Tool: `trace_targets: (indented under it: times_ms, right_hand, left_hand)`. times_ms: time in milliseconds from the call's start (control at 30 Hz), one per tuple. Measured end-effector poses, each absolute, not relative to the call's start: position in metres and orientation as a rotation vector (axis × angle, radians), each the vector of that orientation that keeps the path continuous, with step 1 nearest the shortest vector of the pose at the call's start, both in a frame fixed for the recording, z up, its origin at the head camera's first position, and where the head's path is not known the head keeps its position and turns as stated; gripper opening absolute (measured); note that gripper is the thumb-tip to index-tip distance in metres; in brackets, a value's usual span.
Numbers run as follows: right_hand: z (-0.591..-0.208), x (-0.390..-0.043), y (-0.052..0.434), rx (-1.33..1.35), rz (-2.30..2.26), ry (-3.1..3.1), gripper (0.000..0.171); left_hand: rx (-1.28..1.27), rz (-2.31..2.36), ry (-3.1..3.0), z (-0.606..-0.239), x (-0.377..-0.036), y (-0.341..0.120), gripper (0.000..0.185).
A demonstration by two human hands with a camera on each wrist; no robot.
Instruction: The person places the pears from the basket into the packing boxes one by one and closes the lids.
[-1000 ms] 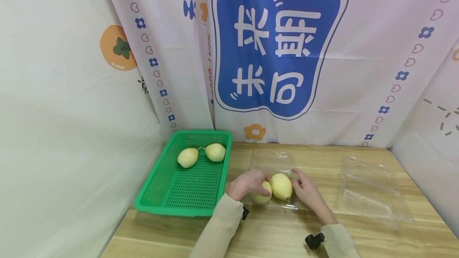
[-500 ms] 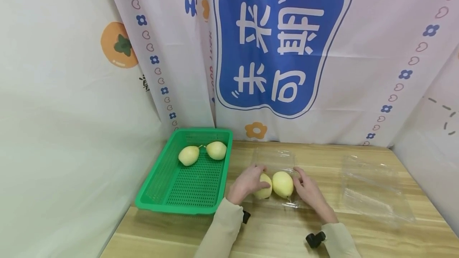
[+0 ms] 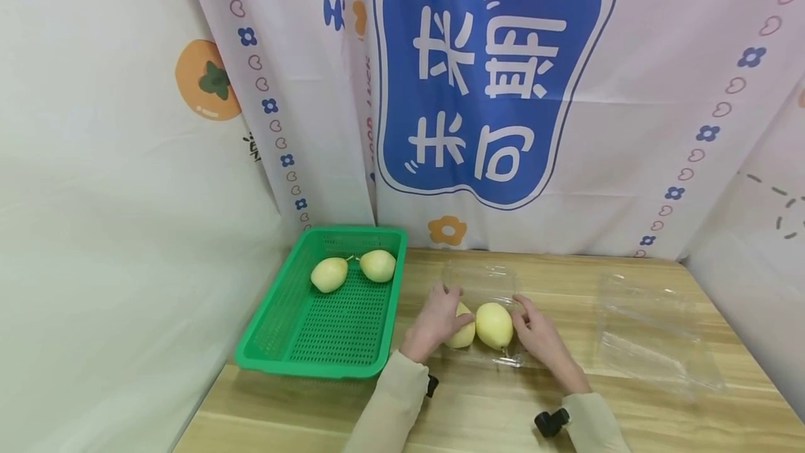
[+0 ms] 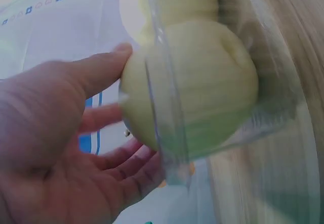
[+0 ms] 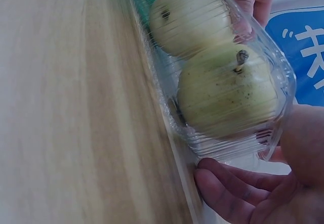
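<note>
Two pale yellow pears sit side by side in a clear plastic clamshell box [image 3: 503,361] whose lid stands open toward the wall. My left hand [image 3: 435,321] is at the left pear [image 3: 464,334], thumb on its upper side and fingers around its far side; the left wrist view shows the thumb [image 4: 104,70] touching it. Beside it lies the right pear [image 3: 494,326], its stem [image 5: 242,58] pointing toward me in the right wrist view. My right hand [image 3: 542,338] holds the right end of the box, fingers [image 5: 228,183] against its outer wall.
A green plastic basket [image 3: 317,369] stands at the left with two more pears [image 3: 330,275] near its back. Another open clear box [image 3: 650,334] lies on the right of the wooden table [image 3: 484,411]. A printed cloth [image 3: 629,124] hangs behind.
My left hand has shifted slightly up and back over the left pear, and its fingers have turned toward the wall. My right hand stays at the box's right end.
</note>
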State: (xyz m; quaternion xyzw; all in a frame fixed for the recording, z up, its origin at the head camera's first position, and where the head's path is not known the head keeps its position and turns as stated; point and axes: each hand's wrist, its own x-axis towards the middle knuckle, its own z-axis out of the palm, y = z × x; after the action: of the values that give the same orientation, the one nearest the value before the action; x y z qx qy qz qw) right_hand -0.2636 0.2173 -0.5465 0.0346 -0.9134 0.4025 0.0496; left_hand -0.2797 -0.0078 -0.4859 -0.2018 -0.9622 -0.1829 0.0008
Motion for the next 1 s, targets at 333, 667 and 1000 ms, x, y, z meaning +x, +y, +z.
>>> trace_targets:
  times_ms: [333, 667, 1000]
  right_hand:
    - [-0.545, -0.265, 0.219, 0.082, 1.251, -2.797, 0.047]
    - [-0.546, -0.263, 0.217, 0.066, 1.294, -2.794, 0.048]
    - [-0.549, -0.264, 0.22, 0.058, 1.384, -2.792, 0.048]
  left_hand:
    - [-0.689, -0.404, -2.875, -0.488, -0.283, -0.01, 0.039]
    - [-0.628, -0.652, -2.921, -0.486, -0.281, -0.013, 0.029]
    - [-0.607, -0.711, -2.776, -0.491, -0.272, -0.021, 0.018]
